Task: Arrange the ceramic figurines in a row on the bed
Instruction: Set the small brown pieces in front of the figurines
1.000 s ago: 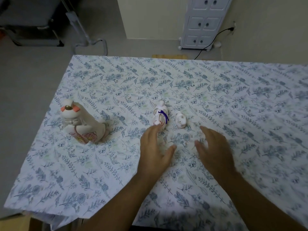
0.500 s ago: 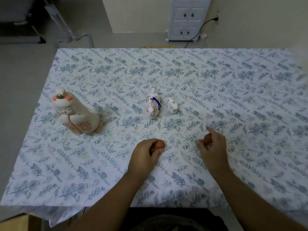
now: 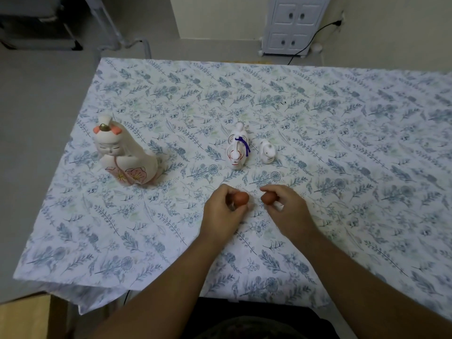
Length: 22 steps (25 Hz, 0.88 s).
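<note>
A large white doll figurine [image 3: 124,152] with pink flowers stands on the left of the floral bed sheet [image 3: 342,143]. Near the middle stand a white fox figurine [image 3: 237,146] with a purple cord and, just to its right, a small white rabbit figurine [image 3: 267,155]. In front of them my left hand [image 3: 223,214] is shut on a small brown-topped figurine [image 3: 241,198]. My right hand [image 3: 286,211] holds a second brown-topped figurine [image 3: 268,198]. The two brown pieces sit close together, a little above the sheet or on it; I cannot tell which.
The bed's left edge and near left corner drop off to the grey floor [image 3: 36,118]. A white cabinet [image 3: 291,25] with a black cable stands beyond the far edge. A metal stand [image 3: 117,33] sits at the back left.
Both hands pulled back from the fox and rabbit, each closed on a small brown-topped figurine, and have now come closer together in front of those two.
</note>
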Tool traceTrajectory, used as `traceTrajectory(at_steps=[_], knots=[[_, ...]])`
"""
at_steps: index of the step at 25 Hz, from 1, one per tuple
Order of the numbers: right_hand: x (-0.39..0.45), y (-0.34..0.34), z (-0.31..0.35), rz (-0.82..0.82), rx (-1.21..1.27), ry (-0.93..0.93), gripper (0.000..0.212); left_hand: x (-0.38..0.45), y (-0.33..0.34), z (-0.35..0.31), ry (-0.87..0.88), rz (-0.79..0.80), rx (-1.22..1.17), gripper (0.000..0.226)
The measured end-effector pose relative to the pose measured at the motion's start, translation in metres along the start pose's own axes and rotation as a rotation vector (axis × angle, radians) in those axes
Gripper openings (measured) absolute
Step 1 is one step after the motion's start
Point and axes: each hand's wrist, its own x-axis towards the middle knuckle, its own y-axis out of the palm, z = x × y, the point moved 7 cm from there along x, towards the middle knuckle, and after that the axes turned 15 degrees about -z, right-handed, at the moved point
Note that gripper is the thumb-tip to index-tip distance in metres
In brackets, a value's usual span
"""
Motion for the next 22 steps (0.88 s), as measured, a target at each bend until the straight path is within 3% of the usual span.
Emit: traceTrajectory(at_steps=[2,7,12,17,22], knots=[[0.001,0.001,-0.003,0.01,-0.023,-0.065,0.035,0.003,0.004,0.002,-0.037,-0.056,-0.05,0.031],[0.001,0.005,-0.029,0.139,0.071,0.191,0.056,0.0,0.021,0.0,-0.041,-0.093,-0.059,0.034],[0.004,0.005,-0.027,0.185,0.045,0.121,0.05,-0.013,0.025,0.0,0.104,0.0,0.076,0.051],[0.004,0.008,-0.022,0.156,0.018,0.075,0.033,-0.019,0.013,-0.006,0.12,-0.036,0.089,0.029],[0.0,0.011,-0.021,0.22,-0.018,0.041,0.03,-0.02,0.014,-0.006,0.1,-0.015,0.153,0.029]])
